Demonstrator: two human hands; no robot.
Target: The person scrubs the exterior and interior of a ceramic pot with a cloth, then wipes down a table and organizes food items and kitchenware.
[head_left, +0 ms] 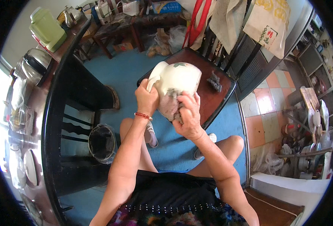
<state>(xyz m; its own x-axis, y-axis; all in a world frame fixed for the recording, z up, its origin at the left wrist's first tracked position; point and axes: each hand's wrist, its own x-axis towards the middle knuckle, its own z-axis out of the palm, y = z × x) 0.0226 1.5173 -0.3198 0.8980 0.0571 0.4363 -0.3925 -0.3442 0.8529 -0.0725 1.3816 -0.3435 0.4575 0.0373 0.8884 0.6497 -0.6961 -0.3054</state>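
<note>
A cream-white pot (177,75) with a green leaf pattern is tilted on its side over the seat of a dark wooden chair (211,101). My left hand (147,98) is closed on the pot's handle at its left side. My right hand (189,115) presses a grey scouring pad (170,93) against the pot's lower side, where a pinkish-grey patch shows. Part of the pad is hidden by my fingers. A second clump of grey scouring wool (214,82) lies on the seat, right of the pot.
A black bin (101,144) stands at the left, by a long dark table (55,124) bearing a green jug (48,30) and a kettle (34,66). Cloth bags (268,24) hang over the chair's back. Shelves with dishes (313,120) stand at the right.
</note>
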